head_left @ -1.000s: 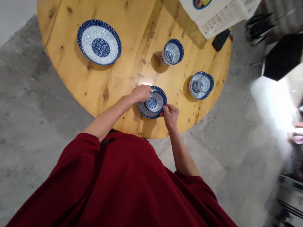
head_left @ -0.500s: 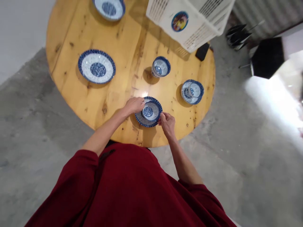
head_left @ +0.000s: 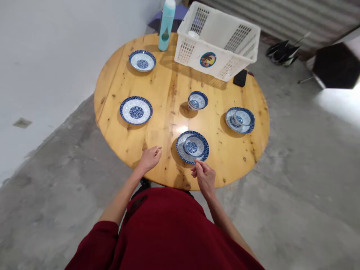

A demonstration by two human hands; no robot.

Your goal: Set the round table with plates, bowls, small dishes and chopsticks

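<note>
A blue-and-white bowl (head_left: 192, 146) rests on a matching plate (head_left: 182, 152) near the front edge of the table. My right hand (head_left: 206, 177) is at the plate's near right rim, fingers pinched together. Something small and pale shows at those fingertips, too small to name. To the left of the plate, apart from it, hovers my left hand (head_left: 150, 158), its fingers curled in with nothing visible in them. Beyond the plate stands what looks like a small stack of bowls (head_left: 197, 100).
On the round wooden table (head_left: 163, 131) are a right-hand plate (head_left: 229, 125) bearing a bowl (head_left: 241, 117), a left plate (head_left: 144, 111) and a far dish (head_left: 142, 56). Behind stand a turquoise bottle (head_left: 166, 28), a white basket (head_left: 194, 56) and a dark phone-like object (head_left: 240, 78).
My left hand has let go of the bowl and drawn back to the left. My right hand has moved slightly back at the plate's rim. The view has tilted up, showing the bottle.
</note>
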